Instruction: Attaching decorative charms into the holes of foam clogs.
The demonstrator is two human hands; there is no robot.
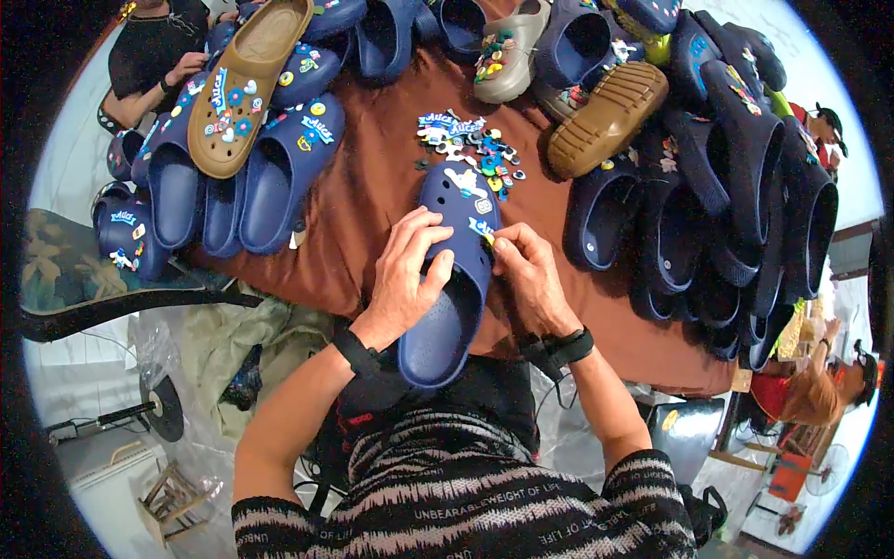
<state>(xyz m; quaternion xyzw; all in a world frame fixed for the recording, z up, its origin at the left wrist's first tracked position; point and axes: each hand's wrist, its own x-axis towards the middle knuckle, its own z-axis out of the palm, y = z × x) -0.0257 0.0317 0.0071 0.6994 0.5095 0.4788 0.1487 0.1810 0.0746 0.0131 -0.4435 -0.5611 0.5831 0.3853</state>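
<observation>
A blue clog [445, 321] lies at the near edge of the cloth, toe pointing away from me, with a few charms on its upper. My left hand [410, 270] grips the clog's left side, fingers spread over the upper and thumb by the opening. At the right side, my right hand [531, 275] pinches a small yellow charm [489, 239] against the upper with thumb and forefinger. Just past the toe is a pile of loose shoe charms [480, 149], mixed in colour, some of them blue and white banners.
Decorated blue clogs [284, 186] crowd the left, a tan clog [247, 84] on top. More dark blue clogs [745, 149] are heaped at right beside an upturned brown clog [610, 121]. A brown cloth [391, 140] covers the table. Another person [158, 56] sits at far left.
</observation>
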